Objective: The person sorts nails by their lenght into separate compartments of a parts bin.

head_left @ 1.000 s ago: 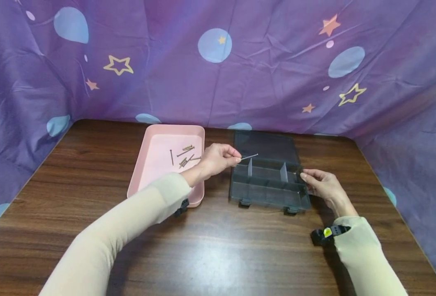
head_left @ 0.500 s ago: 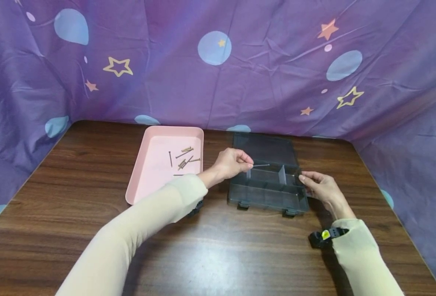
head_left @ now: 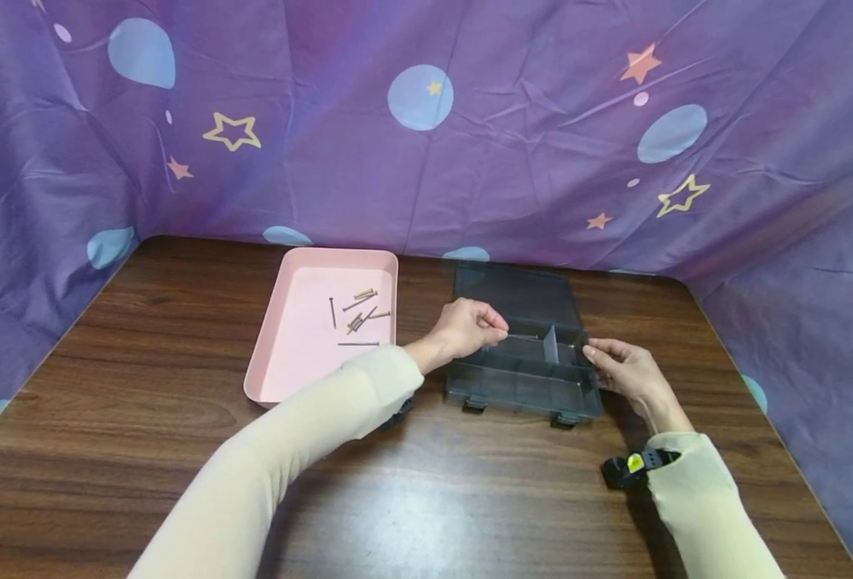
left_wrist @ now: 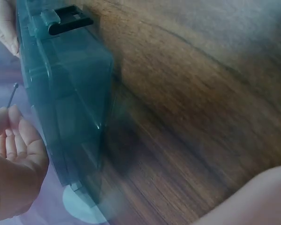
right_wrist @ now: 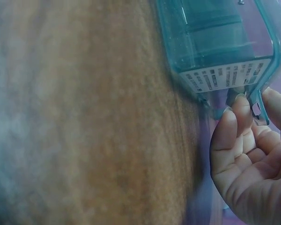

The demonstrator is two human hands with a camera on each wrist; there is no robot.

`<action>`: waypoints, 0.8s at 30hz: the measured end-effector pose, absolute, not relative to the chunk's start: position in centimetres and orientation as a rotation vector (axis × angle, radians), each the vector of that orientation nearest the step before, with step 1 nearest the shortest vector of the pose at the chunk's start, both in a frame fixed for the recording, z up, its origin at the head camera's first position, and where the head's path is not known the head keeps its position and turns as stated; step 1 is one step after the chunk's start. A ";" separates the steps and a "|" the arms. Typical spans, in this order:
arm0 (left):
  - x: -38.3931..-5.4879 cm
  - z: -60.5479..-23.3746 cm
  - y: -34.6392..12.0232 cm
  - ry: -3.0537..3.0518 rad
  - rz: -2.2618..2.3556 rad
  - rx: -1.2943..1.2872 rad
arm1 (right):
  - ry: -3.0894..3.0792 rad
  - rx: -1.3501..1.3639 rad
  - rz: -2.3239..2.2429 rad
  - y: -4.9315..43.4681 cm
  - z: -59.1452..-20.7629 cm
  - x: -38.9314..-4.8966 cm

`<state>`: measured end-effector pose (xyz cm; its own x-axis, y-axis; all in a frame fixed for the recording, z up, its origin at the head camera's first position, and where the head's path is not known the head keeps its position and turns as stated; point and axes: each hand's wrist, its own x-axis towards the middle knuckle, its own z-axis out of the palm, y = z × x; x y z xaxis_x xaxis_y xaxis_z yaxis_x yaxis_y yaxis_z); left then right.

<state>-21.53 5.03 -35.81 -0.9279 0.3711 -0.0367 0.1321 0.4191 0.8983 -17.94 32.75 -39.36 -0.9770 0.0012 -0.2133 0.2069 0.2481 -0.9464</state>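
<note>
The left hand pinches one thin nail by its end, with the head pointing away from the fingers; the nail is at the middle part of the back row of the box, but I can't tell if it hangs above or dips inside. If the fingers let go too soon, the nail could hit the thin divider and drop into the next part; if the fingers slip, it could roll the wrong way. The right hand pinches the box at its right side; if it pulls hard, the box could slide or tip.

The see-through dark box is open, with its lid laid back behind it; the front row looks bare, and a tiny bright speck in the back right part is too small to tell. The pink tray holds a loose heap of nails or screws; one dark nail stands apart on the left, and one long nail lies flat near the sleeve.
</note>
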 end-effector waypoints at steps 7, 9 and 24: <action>-21.4 -36.0 5.5 2.462 1.495 0.427 | 2.349 0.204 -1.808 32.7 -39.4 -18.0; -21.3 -36.0 5.6 2.464 1.495 0.431 | 2.360 0.211 -1.800 32.8 -39.4 -17.9; -21.1 -35.7 5.0 2.480 1.513 0.456 | 2.434 0.201 -1.695 32.7 -39.3 -17.9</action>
